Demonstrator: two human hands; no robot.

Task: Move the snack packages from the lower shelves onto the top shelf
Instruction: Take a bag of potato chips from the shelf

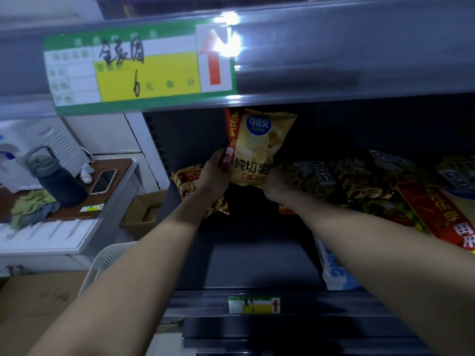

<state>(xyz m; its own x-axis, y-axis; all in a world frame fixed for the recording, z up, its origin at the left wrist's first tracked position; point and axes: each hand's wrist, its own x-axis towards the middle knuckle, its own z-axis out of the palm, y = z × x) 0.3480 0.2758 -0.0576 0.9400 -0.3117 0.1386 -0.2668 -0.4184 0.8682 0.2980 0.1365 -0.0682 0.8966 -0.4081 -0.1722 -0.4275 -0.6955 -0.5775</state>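
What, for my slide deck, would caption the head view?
Left hand and right hand grip a yellow plastic potato-chip bag beneath the grey shelf edge.

Judged a small retail shop, snack section. Noted on dark metal shelving (359,55): printed green-and-yellow price label (140,70) with a handwritten name and the figure 6; smaller matching label (254,305) on the shelf edge below. Bagged snacks (359,186) piled loosely in quantity. Slotted upright (157,145) at the shelf back. Open cardboard box (144,214) beside the shelving, low down.

We find the chip bag (259,147) between left hand (216,173) and right hand (276,183) — under the upper shelf (334,60); snack packages (359,186) rightward, side table (123,173) leftward.
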